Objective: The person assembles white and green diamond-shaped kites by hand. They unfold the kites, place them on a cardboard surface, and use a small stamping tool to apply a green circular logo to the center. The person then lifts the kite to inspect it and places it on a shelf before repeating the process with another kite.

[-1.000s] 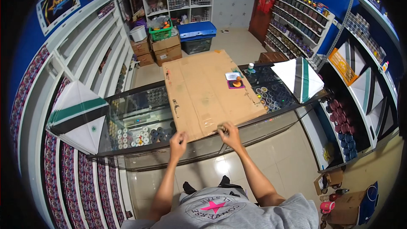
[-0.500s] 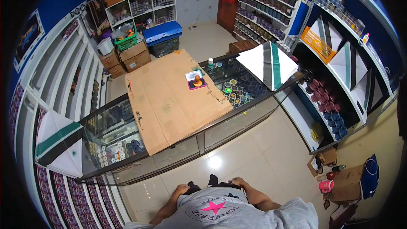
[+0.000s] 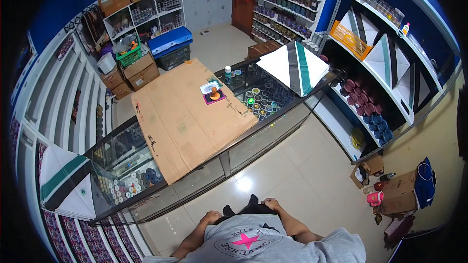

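My left hand (image 3: 212,217) hangs low in front of me, beside the dark trousers (image 3: 243,209). Its fingers are curled, and what they hold, if anything, is hidden. On the other side of the trousers, my right hand (image 3: 271,204) is likewise closed against the cloth. Both hands are well apart from the glass counter. A brown cardboard sheet (image 3: 183,122) covers the counter's middle. On it lies an open ink pad (image 3: 209,87) with a pink-edged base, and a wooden-handled stamp (image 3: 214,93) stands on the pad. A small white-capped bottle (image 3: 227,72) is just beyond the sheet.
White paper sheets with green and black stripes are stacked on the counter's right end (image 3: 295,68) and left end (image 3: 68,180). Shelves (image 3: 287,5) of jars line the back. An orange basket (image 3: 350,39) sits on the right shelving. A cardboard box (image 3: 399,192) stands on the floor.
The view has shifted, so the counter and shelves appear farther left. Both hands stay low by the trousers; the right one appears slightly higher. The stamp and pad stay on the cardboard.
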{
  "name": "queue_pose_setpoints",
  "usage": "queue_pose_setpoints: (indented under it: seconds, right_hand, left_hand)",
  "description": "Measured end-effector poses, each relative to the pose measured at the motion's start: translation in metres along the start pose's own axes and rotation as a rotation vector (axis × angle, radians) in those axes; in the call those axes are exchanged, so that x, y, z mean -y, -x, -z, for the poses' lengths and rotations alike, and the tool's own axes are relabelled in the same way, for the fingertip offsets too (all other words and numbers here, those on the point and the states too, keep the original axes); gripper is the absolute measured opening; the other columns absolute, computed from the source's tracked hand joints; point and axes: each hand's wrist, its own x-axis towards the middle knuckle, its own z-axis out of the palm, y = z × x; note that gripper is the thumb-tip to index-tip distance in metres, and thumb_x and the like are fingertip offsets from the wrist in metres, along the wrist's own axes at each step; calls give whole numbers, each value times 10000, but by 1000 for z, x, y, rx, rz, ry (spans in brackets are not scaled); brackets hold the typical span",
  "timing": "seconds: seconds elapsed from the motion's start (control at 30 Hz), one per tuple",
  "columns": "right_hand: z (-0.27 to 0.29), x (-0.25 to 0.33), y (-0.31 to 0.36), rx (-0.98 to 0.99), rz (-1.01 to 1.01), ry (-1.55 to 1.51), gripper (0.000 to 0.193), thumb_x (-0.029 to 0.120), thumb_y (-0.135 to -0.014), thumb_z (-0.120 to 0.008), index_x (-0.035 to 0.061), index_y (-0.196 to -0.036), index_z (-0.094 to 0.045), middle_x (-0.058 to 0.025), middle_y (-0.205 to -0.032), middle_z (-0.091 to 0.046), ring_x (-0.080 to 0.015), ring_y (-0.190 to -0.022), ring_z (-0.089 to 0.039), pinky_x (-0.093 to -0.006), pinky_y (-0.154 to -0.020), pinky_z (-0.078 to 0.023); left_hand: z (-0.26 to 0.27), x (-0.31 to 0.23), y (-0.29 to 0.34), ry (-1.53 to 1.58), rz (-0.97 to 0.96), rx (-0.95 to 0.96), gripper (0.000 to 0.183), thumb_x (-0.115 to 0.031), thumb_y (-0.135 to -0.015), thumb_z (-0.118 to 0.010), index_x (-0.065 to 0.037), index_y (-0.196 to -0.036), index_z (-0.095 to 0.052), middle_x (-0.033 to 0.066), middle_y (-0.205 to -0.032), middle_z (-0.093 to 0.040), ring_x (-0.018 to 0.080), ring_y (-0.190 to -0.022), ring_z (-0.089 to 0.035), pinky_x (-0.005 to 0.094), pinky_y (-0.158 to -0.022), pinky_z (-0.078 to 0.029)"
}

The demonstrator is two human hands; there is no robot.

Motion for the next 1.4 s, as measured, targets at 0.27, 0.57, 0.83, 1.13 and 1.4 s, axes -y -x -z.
queue_pose_setpoints:
  seconds: [0.27,0.57,0.83,1.13,1.4]
  right_hand:
    - [28,-36,-26,-82,-28,-9,231,271,-705,-646,192,-892,-758,-63,-911,-723,-205,-905,-665,-310,-839,-510]
    - [112,-19,-48,15,11,29,211,194,-740,-626,58,-875,-713,-48,-763,-686,-144,-653,-645,-292,-597,-530]
    - [195,-39,-63,2,-13,-12,165,156,-729,-638,73,-857,-702,-54,-758,-677,-167,-615,-659,-290,-532,-543]
    - [233,-64,-76,36,-63,33,146,172,-706,-648,86,-812,-701,-53,-728,-672,-163,-605,-654,-300,-535,-544]
    - [209,-49,-93,102,18,88,209,240,-696,-599,121,-822,-716,-76,-711,-674,-182,-603,-663,-308,-584,-552]
  left_hand:
    - [14,-24,-21,2,102,-60,203,-204,-833,-620,-119,-995,-709,42,-854,-700,121,-743,-643,276,-673,-520]
    - [0,-113,-90,77,67,-43,205,-199,-850,-618,-123,-1027,-685,23,-883,-690,124,-739,-650,288,-611,-537]
    - [-36,-208,-128,116,24,-14,179,-188,-853,-591,-113,-986,-684,6,-857,-677,107,-747,-625,278,-623,-514]
    - [-74,-210,-136,65,-17,-63,268,-220,-774,-687,-148,-1031,-708,64,-966,-710,169,-884,-660,302,-804,-513]
    - [-61,-191,-130,206,94,-108,265,-217,-745,-707,-145,-1000,-721,18,-809,-698,128,-707,-633,270,-683,-513]
